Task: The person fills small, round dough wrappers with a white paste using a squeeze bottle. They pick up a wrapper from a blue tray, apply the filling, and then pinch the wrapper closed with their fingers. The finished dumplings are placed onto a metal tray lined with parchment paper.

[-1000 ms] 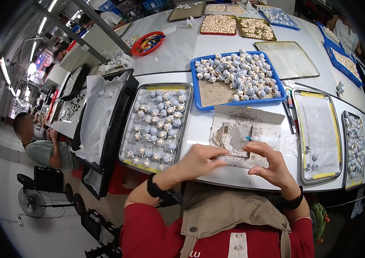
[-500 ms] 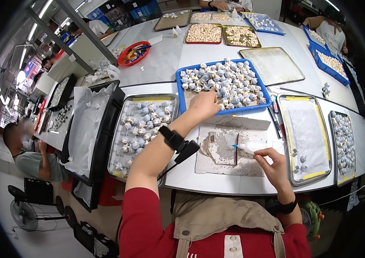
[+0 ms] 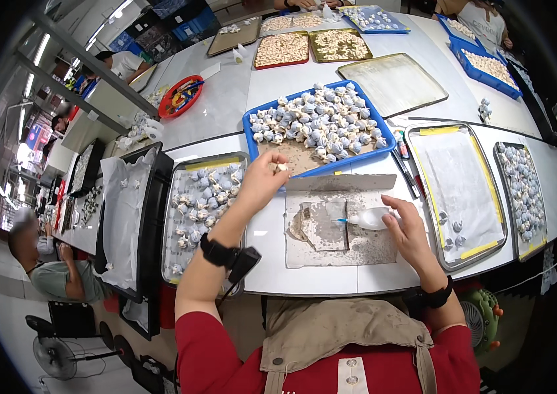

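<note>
My left hand (image 3: 263,180) is closed in a pinch on a small cream-white piece (image 3: 282,167), over the near left corner of a blue tray (image 3: 249,134). The tray holds many small blue-grey and cream figures (image 3: 321,121); fingers partly hide the held piece. My right hand (image 3: 411,230) has thumb and fingers around the back end of a white squeeze bottle (image 3: 367,218). Its thin blue tip points left, above a stained cardboard sheet (image 3: 374,253) with a square greyish patch (image 3: 324,230) on it.
Left of the cardboard, a metal tray (image 3: 242,157) of similar figures stands beside a black crate (image 3: 154,197) lined with white sheet. At right are a paper-lined tray (image 3: 466,190) with a few figures and a narrow full tray (image 3: 521,190). A red basket (image 3: 182,98) stands farther back. Other people sit around.
My left hand has drawn back from among the figures toward the tray's near left corner, with a small piece in its fingers. The right-hand fingers have spread a little around the bottle. The view has shifted.
</note>
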`<action>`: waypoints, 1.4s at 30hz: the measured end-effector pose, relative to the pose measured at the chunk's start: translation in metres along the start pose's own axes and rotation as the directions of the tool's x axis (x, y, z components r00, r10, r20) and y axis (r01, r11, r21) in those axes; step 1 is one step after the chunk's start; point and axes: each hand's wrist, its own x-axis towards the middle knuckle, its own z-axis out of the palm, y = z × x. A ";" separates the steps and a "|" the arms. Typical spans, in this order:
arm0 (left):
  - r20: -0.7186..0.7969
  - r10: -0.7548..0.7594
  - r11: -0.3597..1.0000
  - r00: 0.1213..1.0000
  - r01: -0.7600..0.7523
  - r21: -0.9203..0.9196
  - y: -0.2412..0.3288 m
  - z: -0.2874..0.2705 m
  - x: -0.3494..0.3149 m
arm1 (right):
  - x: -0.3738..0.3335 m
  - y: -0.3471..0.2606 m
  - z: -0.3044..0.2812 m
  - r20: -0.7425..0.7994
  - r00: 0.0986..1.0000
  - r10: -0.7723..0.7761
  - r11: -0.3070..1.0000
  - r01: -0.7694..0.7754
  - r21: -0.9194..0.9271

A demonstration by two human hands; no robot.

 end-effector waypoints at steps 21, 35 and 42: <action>0.251 -0.004 0.452 0.968 0.226 -0.863 0.006 0.110 -0.129 | -0.039 -0.024 -0.008 -0.094 0.966 0.240 0.863 -0.168 0.476; 0.170 0.024 0.563 0.985 0.127 -0.817 0.011 0.108 -0.138 | -0.031 -0.063 -0.018 -0.177 0.977 -0.121 0.992 0.126 0.018; 0.166 0.016 0.567 0.986 0.127 -0.814 0.011 0.106 -0.139 | -0.025 -0.073 -0.015 -0.151 0.959 -0.240 0.969 0.226 -0.100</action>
